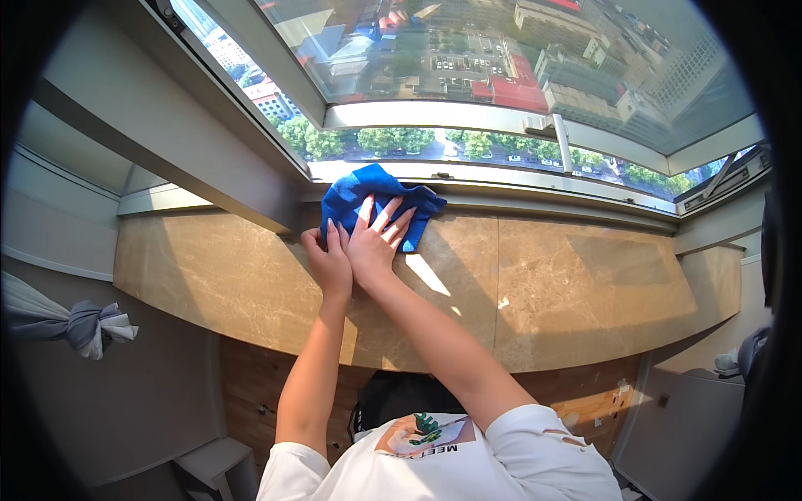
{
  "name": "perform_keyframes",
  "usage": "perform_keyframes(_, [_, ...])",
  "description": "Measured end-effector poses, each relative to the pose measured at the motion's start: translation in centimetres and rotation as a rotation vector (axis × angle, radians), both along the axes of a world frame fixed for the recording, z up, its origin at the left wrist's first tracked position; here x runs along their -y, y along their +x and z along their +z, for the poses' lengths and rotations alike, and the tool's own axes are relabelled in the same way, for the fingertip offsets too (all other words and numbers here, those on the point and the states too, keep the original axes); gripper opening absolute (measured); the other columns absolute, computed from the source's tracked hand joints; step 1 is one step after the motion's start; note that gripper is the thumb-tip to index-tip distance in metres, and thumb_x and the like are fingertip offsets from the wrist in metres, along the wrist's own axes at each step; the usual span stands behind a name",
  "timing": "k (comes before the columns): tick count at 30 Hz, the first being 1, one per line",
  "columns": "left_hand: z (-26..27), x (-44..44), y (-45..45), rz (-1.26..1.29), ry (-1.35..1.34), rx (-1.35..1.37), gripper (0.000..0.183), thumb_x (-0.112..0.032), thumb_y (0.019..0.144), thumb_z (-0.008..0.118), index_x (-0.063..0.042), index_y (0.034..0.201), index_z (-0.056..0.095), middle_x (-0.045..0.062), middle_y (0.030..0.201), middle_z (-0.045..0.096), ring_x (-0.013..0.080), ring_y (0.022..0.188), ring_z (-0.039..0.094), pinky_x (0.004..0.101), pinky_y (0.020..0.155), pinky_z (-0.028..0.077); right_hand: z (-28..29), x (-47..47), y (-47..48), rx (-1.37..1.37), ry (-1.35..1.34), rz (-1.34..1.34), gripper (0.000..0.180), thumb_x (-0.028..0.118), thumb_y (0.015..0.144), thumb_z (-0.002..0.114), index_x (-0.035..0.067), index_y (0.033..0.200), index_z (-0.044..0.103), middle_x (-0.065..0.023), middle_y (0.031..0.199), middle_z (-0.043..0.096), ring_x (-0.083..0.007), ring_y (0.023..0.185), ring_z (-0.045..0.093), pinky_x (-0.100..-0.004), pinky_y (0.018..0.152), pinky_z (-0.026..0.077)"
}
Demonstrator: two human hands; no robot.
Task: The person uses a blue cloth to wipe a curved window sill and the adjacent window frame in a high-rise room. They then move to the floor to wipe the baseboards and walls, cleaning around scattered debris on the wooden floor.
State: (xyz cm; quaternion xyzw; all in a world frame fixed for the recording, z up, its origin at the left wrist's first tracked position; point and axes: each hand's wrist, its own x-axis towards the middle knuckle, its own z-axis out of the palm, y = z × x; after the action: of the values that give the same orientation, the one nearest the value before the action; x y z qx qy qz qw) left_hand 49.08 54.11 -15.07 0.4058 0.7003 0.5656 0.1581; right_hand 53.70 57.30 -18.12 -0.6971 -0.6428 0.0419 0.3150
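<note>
A blue cloth (363, 185) lies bunched at the back of a brown marble-look windowsill (250, 269), against the lower rail of the window frame (514, 191). My right hand (374, 247) presses flat on the cloth with its fingers spread. Close beside it, my left hand (329, 263) has its fingertips at the cloth's lower left edge, next to the foot of the window post. Its fingers are bent, and whether they pinch the cloth is hard to see. Part of the cloth is hidden beneath the hands.
A tilted window sash (432, 116) with a handle (562, 144) stands open above the sill. On the left rises a thick grey post (188, 144). A knotted curtain (91, 329) hangs at the far left. Below the sill's curved front edge is a wooden panel (576, 401).
</note>
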Motion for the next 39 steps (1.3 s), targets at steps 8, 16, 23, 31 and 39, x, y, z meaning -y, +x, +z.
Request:
perform_keyframes(8, [5.6,2.3,-9.4,-0.351,0.142,0.203,0.019,-0.022,0.107,0.055,-0.004,0.106,0.048,0.0,0.094,0.052,0.0071,0.085,0.046,0.0227,0.079,0.043,5.1,2.5,-4.3,-0.933,-0.363,0.527,0.058,0.045,0.101,0.053,0.012,0.149,0.046,-0.0223,0.151,0.04,-0.0436,0.138,0.04,-0.0573,0.114,0.031])
perform_keyframes(16, [11.1,8.6,-9.7,-0.933,-0.082,-0.038,0.013,-0.008,0.099,0.06,-0.001,0.099,0.049,0.017,0.097,0.068,0.0258,0.093,0.065,0.0426,0.108,0.044,12.2,5.5,1.4,-1.615,-1.0,0.356,0.057,0.054,0.102,0.054,0.01,0.138,0.048,-0.0078,0.111,0.064,-0.0183,0.098,0.066,-0.0373,0.083,0.057])
perform_keyframes(23, [14.5,12.5,-11.7,-0.834,0.095,-0.3,0.019,0.005,0.087,0.063,-0.002,0.089,0.045,0.027,0.118,0.069,0.0403,0.114,0.068,0.0599,0.113,0.036,14.2,6.8,-2.2,-1.65,-1.036,0.545,0.051,0.048,0.108,0.046,0.019,0.15,0.039,-0.0014,0.119,0.061,-0.0114,0.103,0.063,-0.0337,0.082,0.058])
perform_keyframes(31, [9.6,13.5,-7.8,-1.122,-0.238,-0.057,0.028,-0.012,0.091,0.074,-0.002,0.1,0.05,0.03,0.131,0.063,0.0437,0.13,0.056,0.0482,0.115,0.035,9.6,7.6,6.2,-0.515,-0.505,0.154,0.043,0.027,0.104,0.056,0.0,0.137,0.054,-0.0191,0.124,0.065,-0.0287,0.114,0.063,-0.0398,0.096,0.051])
perform_keyframes(39, [-0.6,6.1,-5.4,-0.682,-0.131,-0.616,0.043,-0.022,0.105,0.047,0.0,0.142,0.051,0.026,0.151,0.046,0.0457,0.146,0.034,0.058,0.12,0.02,1.6,8.3,3.1,-0.068,0.086,0.39,0.045,0.012,0.094,0.059,-0.001,0.137,0.057,-0.0237,0.143,0.054,-0.0417,0.138,0.045,-0.0501,0.118,0.033])
